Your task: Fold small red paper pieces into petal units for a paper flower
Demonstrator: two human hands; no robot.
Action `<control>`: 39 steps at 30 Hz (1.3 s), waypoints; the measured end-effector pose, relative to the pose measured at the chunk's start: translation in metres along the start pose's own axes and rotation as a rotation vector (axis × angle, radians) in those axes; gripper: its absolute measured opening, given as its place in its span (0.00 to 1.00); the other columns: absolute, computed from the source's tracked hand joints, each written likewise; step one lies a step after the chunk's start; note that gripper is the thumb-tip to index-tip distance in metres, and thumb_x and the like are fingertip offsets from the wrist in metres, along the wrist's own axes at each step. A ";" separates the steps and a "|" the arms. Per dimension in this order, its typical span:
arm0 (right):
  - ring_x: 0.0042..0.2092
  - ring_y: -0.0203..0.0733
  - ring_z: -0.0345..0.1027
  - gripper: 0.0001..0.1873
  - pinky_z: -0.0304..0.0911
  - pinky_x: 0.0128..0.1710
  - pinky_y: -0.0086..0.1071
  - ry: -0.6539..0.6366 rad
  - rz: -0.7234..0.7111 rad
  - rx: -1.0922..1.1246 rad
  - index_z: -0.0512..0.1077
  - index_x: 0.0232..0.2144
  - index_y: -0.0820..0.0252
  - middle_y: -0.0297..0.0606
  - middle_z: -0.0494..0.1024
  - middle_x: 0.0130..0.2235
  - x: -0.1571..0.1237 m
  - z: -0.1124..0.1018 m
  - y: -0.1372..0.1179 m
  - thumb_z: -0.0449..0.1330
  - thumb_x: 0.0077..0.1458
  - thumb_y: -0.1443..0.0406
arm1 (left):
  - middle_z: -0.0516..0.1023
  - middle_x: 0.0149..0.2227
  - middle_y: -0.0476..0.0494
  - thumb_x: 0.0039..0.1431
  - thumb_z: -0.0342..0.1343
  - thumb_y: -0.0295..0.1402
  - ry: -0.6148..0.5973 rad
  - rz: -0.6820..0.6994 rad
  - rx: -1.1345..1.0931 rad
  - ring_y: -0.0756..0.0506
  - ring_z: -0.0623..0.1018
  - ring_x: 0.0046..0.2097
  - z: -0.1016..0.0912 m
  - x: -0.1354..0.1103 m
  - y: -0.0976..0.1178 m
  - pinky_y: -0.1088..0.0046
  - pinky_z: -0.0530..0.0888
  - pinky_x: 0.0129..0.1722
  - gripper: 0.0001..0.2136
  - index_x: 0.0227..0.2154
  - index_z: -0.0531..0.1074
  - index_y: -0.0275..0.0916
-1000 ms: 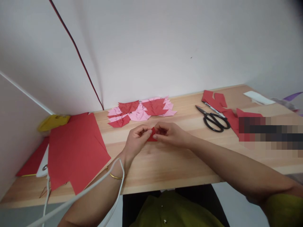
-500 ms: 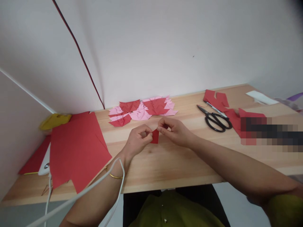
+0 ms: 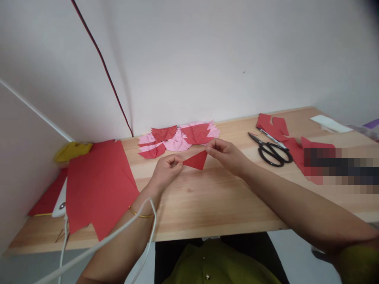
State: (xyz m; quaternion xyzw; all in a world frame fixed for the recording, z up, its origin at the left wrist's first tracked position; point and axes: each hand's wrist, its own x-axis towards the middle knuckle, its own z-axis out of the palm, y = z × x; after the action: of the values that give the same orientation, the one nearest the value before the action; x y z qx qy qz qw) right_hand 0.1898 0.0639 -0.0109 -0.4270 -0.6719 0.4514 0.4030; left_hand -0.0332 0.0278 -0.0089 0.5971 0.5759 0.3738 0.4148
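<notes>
Between my two hands a small red piece of paper [image 3: 197,161] is stretched above the wooden table, its visible shape a triangle. My left hand [image 3: 168,169] pinches its left point. Its upper right corner is pinched between the thumb and fingers of my right hand [image 3: 222,153]. Just beyond my hands, along the wall, lie several red and pink paper cutouts [image 3: 177,141] with jagged edges, partly overlapping. Black-handled scissors [image 3: 271,152] rest to the right of my right hand.
Large red paper sheets [image 3: 102,185] cover the table's left side, beside a yellow object [image 3: 73,152]. A white cable [image 3: 97,248] crosses my left forearm. Red paper scraps [image 3: 272,127], a pen [image 3: 272,138] and a white strip [image 3: 331,123] lie on the right.
My hands have moved apart, the left one leftward and the right one slightly right and up. The red paper between them now shows as a wider triangle.
</notes>
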 end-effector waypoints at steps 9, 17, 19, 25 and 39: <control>0.37 0.43 0.64 0.08 0.56 0.39 0.37 0.203 -0.291 -0.437 0.68 0.33 0.59 0.41 0.73 0.34 0.003 -0.004 0.001 0.55 0.57 0.60 | 0.67 0.21 0.51 0.46 0.50 0.26 0.104 0.273 0.403 0.50 0.66 0.26 0.003 0.002 -0.006 0.74 0.62 0.29 0.05 0.19 0.66 0.37; 0.44 0.44 0.65 0.09 0.44 0.47 0.42 -0.075 -0.599 -0.804 0.74 0.37 0.57 0.40 0.78 0.39 -0.016 0.018 -0.009 0.54 0.57 0.66 | 0.72 0.26 0.48 0.52 0.50 0.26 0.024 0.660 0.597 0.48 0.70 0.32 0.017 -0.006 0.002 0.65 0.65 0.46 0.05 0.24 0.68 0.39; 0.42 0.43 0.65 0.09 0.43 0.46 0.42 -0.095 -0.601 -0.811 0.75 0.31 0.57 0.38 0.79 0.34 -0.016 0.020 -0.010 0.55 0.56 0.66 | 0.72 0.26 0.49 0.53 0.50 0.26 0.021 0.695 0.615 0.48 0.71 0.32 0.019 -0.009 0.004 0.64 0.64 0.49 0.04 0.25 0.68 0.39; 0.37 0.40 0.68 0.07 0.44 0.42 0.40 -0.122 -0.513 -0.731 0.76 0.27 0.56 0.35 0.80 0.32 -0.010 0.008 -0.009 0.58 0.50 0.69 | 0.71 0.24 0.51 0.50 0.51 0.24 -0.019 0.641 0.558 0.50 0.69 0.29 0.011 -0.009 0.005 0.63 0.63 0.51 0.05 0.23 0.67 0.39; 0.31 0.40 0.68 0.08 0.58 0.32 0.31 -0.042 -0.176 -0.558 0.76 0.22 0.58 0.35 0.79 0.29 0.012 -0.033 -0.001 0.57 0.43 0.70 | 0.68 0.23 0.51 0.45 0.52 0.27 0.007 0.163 0.227 0.52 0.66 0.26 -0.010 -0.001 0.004 0.76 0.61 0.26 0.02 0.20 0.67 0.37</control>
State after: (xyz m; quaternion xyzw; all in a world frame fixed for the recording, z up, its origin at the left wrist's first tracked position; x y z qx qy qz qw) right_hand 0.2163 0.0840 0.0010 -0.4520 -0.8128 0.2213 0.2935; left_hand -0.0414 0.0271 -0.0013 0.6838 0.5655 0.3406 0.3107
